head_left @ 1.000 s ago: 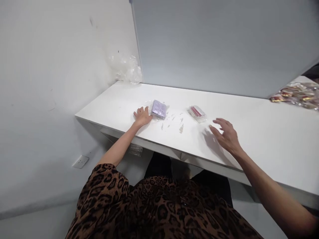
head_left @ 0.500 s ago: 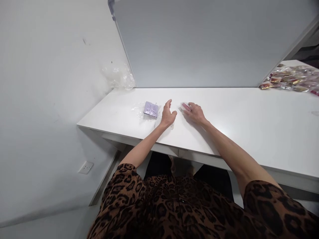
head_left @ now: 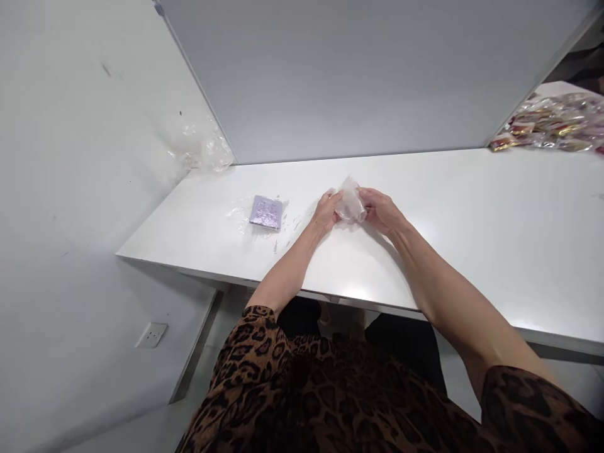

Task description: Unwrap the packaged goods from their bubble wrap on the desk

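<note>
Between my two hands, over the white table, is a small translucent plastic bag [head_left: 351, 200]. The fingers of my left hand [head_left: 328, 209] pinch its left side. My right hand [head_left: 383, 210] grips it from the right, fingers curled. I cannot make out any pink item now; it may be hidden by the bag or the right hand. To the left of my left hand lies a flat, square lilac packet [head_left: 266, 212] in clear plastic wrap, which neither hand touches.
The white table [head_left: 472, 239] meets a grey panel [head_left: 358, 82] at its back edge. Crumpled clear plastic [head_left: 212, 148] sits in the back left corner by the wall. Many shiny wrapped packets [head_left: 552, 126] are piled at the far right. A wall socket [head_left: 151, 335] is at lower left.
My hands have come together, and the translucent bag is now held up between them. The pink item in my right hand is out of sight. The view has shifted slightly.
</note>
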